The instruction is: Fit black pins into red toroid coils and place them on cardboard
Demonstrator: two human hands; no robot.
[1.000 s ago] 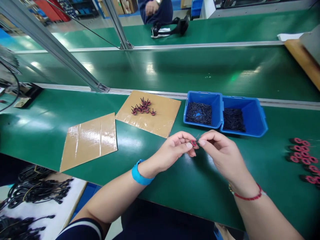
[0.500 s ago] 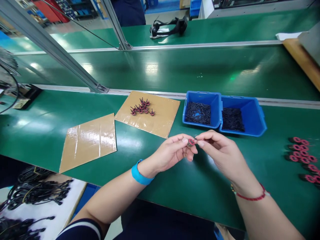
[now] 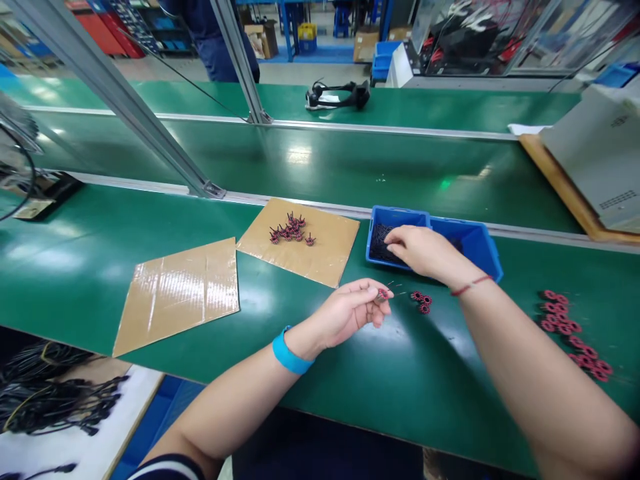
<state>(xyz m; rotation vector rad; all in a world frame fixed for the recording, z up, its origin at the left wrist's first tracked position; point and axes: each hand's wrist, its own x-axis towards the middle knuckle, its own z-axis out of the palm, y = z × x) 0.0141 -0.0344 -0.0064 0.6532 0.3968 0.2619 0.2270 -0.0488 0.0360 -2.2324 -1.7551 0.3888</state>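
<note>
At the far left edge of the green bench (image 3: 75, 267) we see black cable bundles (image 3: 55, 393) lying on a white sheet below the near edge, and a metal frame post (image 3: 115, 100) slanting down to the bench's far rail. Next, two cardboard sheets: a bare one (image 3: 180, 293) toward the near-left, and a 2nd (image 3: 305, 257) closer to the far rail, w/ a small cluster of red-and-black wound coils (image 3: 293, 230) on its far part.

Our left hand (image 3: 350, 310), blue wristband (image 3: 290, 353) on the wrist, hovers over the middle of the bench. Thumb and forefinger are pinched together on one small red coil (image 3: 383, 293); thin leads stick out of it to the right. Just right of that, three more loose coils (image 3: 421, 301) lie on the bench surface, apart from the hand.

Our right hand (image 3: 423, 250), red string bracelet (image 3: 470, 285) at the wrist, reaches into the left blue bin (image 3: 395, 217), fingers curled down onto the black pins (image 3: 380, 240) inside. We can't tell whether the fingertips have closed on anything; they're hidden by the hand itself. A 2nd blue bin (image 3: 475, 240) sits touching the first on its right, mostly covered by the arm.

Toward the right edge, a row of red coils (image 3: 570, 330) runs diagonally to the near-right. On the far strip beyond the middle belt lies a black strap headset (image 3: 340, 97), and at the far-right corner a grey box (image 3: 600, 160) stands on a wooden board (image 3: 555, 177).
</note>
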